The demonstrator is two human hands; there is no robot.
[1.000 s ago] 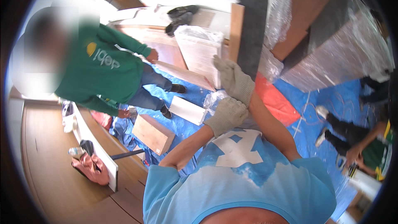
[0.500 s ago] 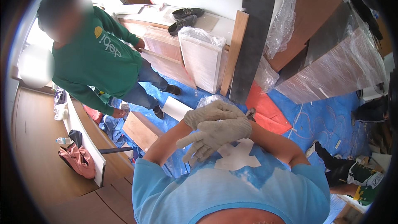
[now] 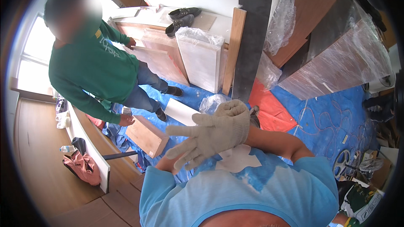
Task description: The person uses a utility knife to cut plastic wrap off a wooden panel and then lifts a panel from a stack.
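Two gloved hands meet in front of the wearer's blue shirt [image 3: 256, 189]. The right hand [image 3: 206, 136] is released and holds nothing, palm flat, fingers fanned toward the left. Its pale knit glove [image 3: 240, 131] reaches the wrist. The left hand [image 3: 232, 108] is mostly hidden behind it; its visible fingers curl against the right glove near the cuff, though whether they pinch the fabric cannot be told.

The step looks like seating that glove. It should go best with the right fingers straight and spread, the left hand drawing the cuff evenly down the wrist, each fingertip filled before the fist closes.

Around the hands, edges deserve care. Beyond them a white panel [image 3: 179, 111] and a wooden box [image 3: 146, 135] lie on a blue sheet [image 3: 322, 109], near a person in green [image 3: 94, 69]. A tall dark board [image 3: 254, 38] stands ahead beside a narrow plank [image 3: 235, 46]. Plastic-wrapped panels [image 3: 341, 65] lean at the right. The broadest visible floor is right of the orange-red sheet [image 3: 271, 111], but thin cords [image 3: 302, 113] there could catch a foot.
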